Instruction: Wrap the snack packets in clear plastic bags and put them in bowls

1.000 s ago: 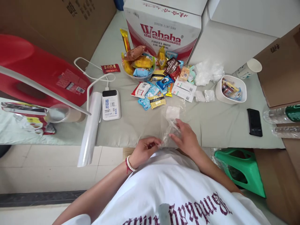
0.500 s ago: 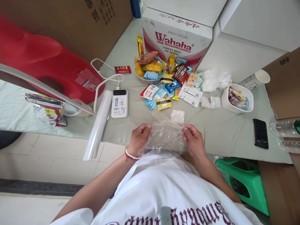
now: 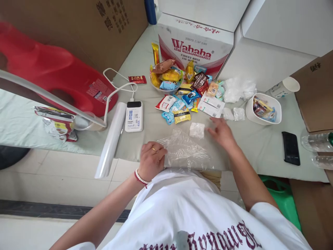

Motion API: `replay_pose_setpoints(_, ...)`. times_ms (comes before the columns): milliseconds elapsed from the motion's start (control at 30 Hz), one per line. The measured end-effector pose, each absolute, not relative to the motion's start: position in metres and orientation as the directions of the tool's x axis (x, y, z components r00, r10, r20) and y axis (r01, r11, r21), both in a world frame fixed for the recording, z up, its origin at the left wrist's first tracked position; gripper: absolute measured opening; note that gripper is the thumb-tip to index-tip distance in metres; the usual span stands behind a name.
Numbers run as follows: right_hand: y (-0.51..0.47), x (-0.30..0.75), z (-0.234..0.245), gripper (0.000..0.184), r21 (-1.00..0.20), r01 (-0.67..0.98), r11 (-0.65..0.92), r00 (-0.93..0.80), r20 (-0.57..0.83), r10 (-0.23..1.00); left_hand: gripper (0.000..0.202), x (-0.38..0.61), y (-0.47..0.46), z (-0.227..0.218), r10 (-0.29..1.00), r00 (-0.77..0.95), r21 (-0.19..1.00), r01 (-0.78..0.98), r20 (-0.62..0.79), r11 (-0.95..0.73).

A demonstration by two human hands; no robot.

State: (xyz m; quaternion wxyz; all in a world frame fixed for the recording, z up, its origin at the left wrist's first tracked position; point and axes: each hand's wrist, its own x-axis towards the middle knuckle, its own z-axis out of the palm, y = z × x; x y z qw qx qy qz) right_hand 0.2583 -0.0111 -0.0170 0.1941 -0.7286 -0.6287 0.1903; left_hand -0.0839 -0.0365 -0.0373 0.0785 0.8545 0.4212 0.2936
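Observation:
A crinkled sheet of clear plastic film (image 3: 186, 151) lies spread on the cloth-covered table in front of me. My left hand (image 3: 153, 158), with a ring and a beaded bracelet, is closed at the film's left edge; its fingertips are partly hidden. Just beyond the film is a small folded white square (image 3: 197, 130). My right hand (image 3: 221, 133) is held over the table to the right of that square, fingers apart and holding nothing. Several wrapped snacks (image 3: 182, 116) are piled farther back.
A roll of clear film (image 3: 110, 140) and a white power bank (image 3: 134, 116) with its cable lie left. A snack bowl (image 3: 166, 91) stands before a Wahaba-like printed carton (image 3: 195, 45). Right are a white tub (image 3: 276, 118), paper cup (image 3: 290, 86) and phone (image 3: 290, 148).
The film, earlier stretched between both hands, now lies flatter on the table. My right hand let go and moved forward and right, beside the white square. The left hand shifted slightly left.

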Motion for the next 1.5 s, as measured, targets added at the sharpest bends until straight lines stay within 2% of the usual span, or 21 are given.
replay_pose_setpoints(100, 0.018, 0.236, -0.037, 0.036, -0.474, 0.877, -0.078, 0.029, -0.110, 0.994, 0.024, -0.082, -0.040, -0.046, 0.696, 0.583, 0.326, 0.619, 0.418, -0.715)
replay_pose_setpoints(200, 0.031, 0.246, -0.042, 0.030, -0.485, 0.865, -0.130, 0.103, -0.083, 0.991, 0.025, -0.087, -0.042, -0.058, 0.712, 0.579, 0.354, 0.619, 0.397, -0.701)
replay_pose_setpoints(300, 0.028, 0.278, -0.027, 0.042, -0.471, 0.836, -0.281, 0.314, -0.008, 0.949, 0.028, -0.089, -0.041, -0.068, 0.775, 0.524, 0.375, 0.680, 0.353, -0.630)
replay_pose_setpoints(367, 0.015, 0.285, -0.011, 0.059, -0.485, 0.841, -0.239, 0.316, 0.081, 0.945, 0.034, -0.087, -0.039, -0.071, 0.817, 0.500, 0.376, 0.726, 0.289, -0.576)
replay_pose_setpoints(433, -0.004, 0.271, 0.001, 0.075, -0.506, 0.862, 0.036, 0.034, 0.128, 0.991, 0.039, -0.082, -0.037, -0.071, 0.837, 0.499, 0.365, 0.754, 0.225, -0.547)
replay_pose_setpoints(500, -0.024, 0.240, 0.003, 0.077, -0.529, 0.772, 0.353, -0.373, 0.073, 0.925, 0.042, -0.077, -0.032, -0.069, 0.840, 0.513, 0.344, 0.768, 0.176, -0.541)
replay_pose_setpoints(567, -0.038, 0.209, -0.006, 0.057, -0.564, 0.692, 0.450, -0.541, 0.007, 0.841, 0.045, -0.073, -0.027, -0.066, 0.841, 0.523, 0.317, 0.781, 0.141, -0.538)
replay_pose_setpoints(633, -0.041, 0.193, -0.019, 0.026, -0.629, 0.675, 0.385, -0.479, 0.023, 0.878, 0.047, -0.071, -0.021, -0.064, 0.840, 0.530, 0.297, 0.789, 0.115, -0.539)
replay_pose_setpoints(667, -0.040, 0.191, -0.026, 0.019, -0.687, 0.654, 0.317, -0.391, 0.052, 0.919, 0.048, -0.071, -0.018, -0.064, 0.840, 0.533, 0.295, 0.790, 0.107, -0.538)
replay_pose_setpoints(767, -0.031, 0.203, -0.037, 0.022, -0.896, 0.442, 0.032, -0.018, 0.027, 0.999, 0.051, -0.076, -0.012, -0.067, 0.846, 0.520, 0.336, 0.781, 0.116, -0.526)
replay_pose_setpoints(867, -0.026, 0.217, -0.037, 0.034, -0.948, 0.134, -0.290, 0.258, -0.249, 0.934, 0.064, -0.080, -0.017, -0.071, 0.839, 0.498, 0.411, 0.733, 0.220, -0.543)
replay_pose_setpoints(967, -0.027, 0.217, -0.036, 0.038, -0.907, 0.007, -0.420, 0.275, -0.402, 0.873, 0.086, -0.078, -0.028, -0.070, 0.796, 0.507, 0.409, 0.683, 0.331, -0.605)
replay_pose_setpoints(1000, -0.027, 0.216, -0.036, 0.038, -0.902, 0.005, -0.432, 0.260, -0.416, 0.872, 0.080, -0.076, -0.031, -0.068, 0.784, 0.523, 0.406, 0.671, 0.335, -0.621)
replay_pose_setpoints(1100, -0.029, 0.214, -0.038, 0.038, -0.896, 0.029, -0.444, 0.238, -0.425, 0.873, 0.025, -0.070, -0.027, -0.061, 0.807, 0.506, 0.501, 0.636, 0.304, -0.587)
replay_pose_setpoints(1133, -0.030, 0.215, -0.039, 0.038, -0.894, 0.038, -0.446, 0.238, -0.426, 0.873, 0.017, -0.069, -0.020, -0.059, 0.839, 0.458, 0.566, 0.624, 0.295, -0.539)
replay_pose_setpoints(1233, -0.032, 0.222, -0.039, 0.038, -0.889, 0.053, -0.455, 0.244, -0.430, 0.869, 0.019, -0.073, 0.008, -0.057, 0.958, 0.217, 0.781, 0.558, 0.187, -0.279)
replay_pose_setpoints(1300, -0.033, 0.228, -0.039, 0.038, -0.887, 0.053, -0.459, 0.251, -0.433, 0.866, 0.021, -0.078, 0.022, -0.055, 0.997, -0.006, 0.849, 0.525, 0.076, -0.061)
replay_pose_setpoints(1333, -0.034, 0.230, -0.040, 0.038, -0.886, 0.055, -0.461, 0.257, -0.434, 0.864, 0.024, -0.079, 0.025, -0.053, 0.989, -0.129, 0.847, 0.531, 0.075, 0.006)
replay_pose_setpoints(1400, -0.037, 0.232, -0.041, 0.037, -0.880, 0.076, -0.469, 0.264, -0.436, 0.861, 0.033, -0.078, 0.021, -0.048, 0.932, -0.279, 0.787, 0.617, 0.231, -0.010)
replay_pose_setpoints(1433, -0.039, 0.233, -0.041, 0.036, -0.876, 0.102, -0.471, 0.262, -0.433, 0.862, 0.034, -0.075, 0.015, -0.044, 0.899, -0.247, 0.721, 0.686, 0.361, -0.101)
replay_pose_setpoints(1500, -0.044, 0.236, -0.042, 0.033, -0.864, 0.188, -0.466, 0.247, -0.418, 0.874, 0.025, -0.065, 0.000, -0.038, 0.852, 0.068, 0.546, 0.741, 0.519, -0.391)
